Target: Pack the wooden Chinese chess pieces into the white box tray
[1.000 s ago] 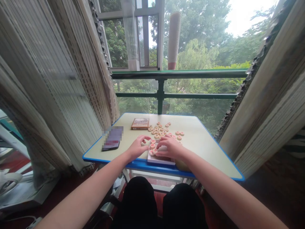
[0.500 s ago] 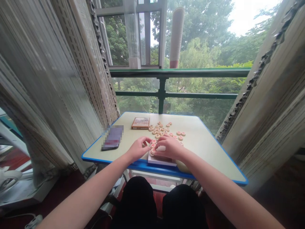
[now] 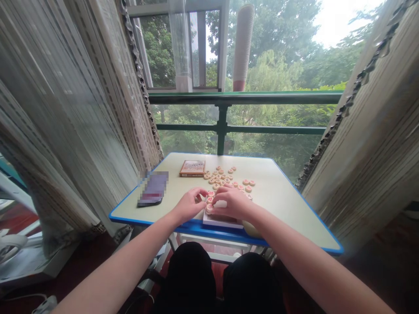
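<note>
Round wooden Chinese chess pieces with red characters stand in a column along the left side of a shallow box (image 3: 218,221) at the table's near edge. The nearest chess piece (image 3: 210,209) is at the fingertips of my right hand (image 3: 233,201), whose curled fingers reach over the box from the right and hide part of it. My left hand (image 3: 191,204) rests at the column's left side, thumb and forefinger apart with a gap between them. Beside these fingertips lie a chess piece (image 3: 211,199) and, just beyond, another chess piece (image 3: 211,193).
Several loose chess pieces (image 3: 223,176) are scattered past my hands, with red ones (image 3: 248,189) to the right. A flat printed box (image 3: 192,168) lies at the back left, near a dark blurred-out object (image 3: 153,188). The blue-edged table (image 3: 288,209) stands against a green railing (image 3: 278,98).
The nearest chess piece, tilted or overlapping another before, now sits flatter at the column's near end. My hands have barely moved; the view has shifted slightly.
</note>
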Demonstrator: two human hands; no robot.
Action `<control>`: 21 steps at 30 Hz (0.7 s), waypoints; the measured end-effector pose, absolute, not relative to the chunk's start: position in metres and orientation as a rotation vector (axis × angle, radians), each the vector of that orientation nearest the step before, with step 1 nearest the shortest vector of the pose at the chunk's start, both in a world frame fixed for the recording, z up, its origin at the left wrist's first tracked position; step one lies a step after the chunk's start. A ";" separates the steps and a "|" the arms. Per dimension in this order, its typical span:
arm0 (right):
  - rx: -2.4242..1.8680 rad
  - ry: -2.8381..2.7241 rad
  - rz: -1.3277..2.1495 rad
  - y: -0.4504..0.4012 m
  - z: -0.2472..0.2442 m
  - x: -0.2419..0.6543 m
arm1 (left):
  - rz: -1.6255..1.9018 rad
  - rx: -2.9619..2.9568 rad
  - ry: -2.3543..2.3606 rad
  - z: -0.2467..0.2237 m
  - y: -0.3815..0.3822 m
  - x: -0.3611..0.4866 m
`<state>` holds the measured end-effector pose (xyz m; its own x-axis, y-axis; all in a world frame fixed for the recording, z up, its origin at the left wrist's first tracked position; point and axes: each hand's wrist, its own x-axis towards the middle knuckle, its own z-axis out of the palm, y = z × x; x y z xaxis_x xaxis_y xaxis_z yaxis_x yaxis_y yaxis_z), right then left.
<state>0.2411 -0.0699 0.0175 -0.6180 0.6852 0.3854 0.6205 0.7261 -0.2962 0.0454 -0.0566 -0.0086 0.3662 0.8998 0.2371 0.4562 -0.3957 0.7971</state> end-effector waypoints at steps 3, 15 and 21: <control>-0.982 -2.458 0.194 -0.070 0.017 0.241 | 0.916 2.035 1.178 -0.008 -0.057 0.045; -0.980 -2.480 0.173 -0.072 0.021 0.239 | 0.893 2.045 1.158 -0.004 -0.059 0.044; -0.975 -2.475 0.187 -0.071 0.021 0.239 | 0.898 2.041 1.168 -0.005 -0.058 0.044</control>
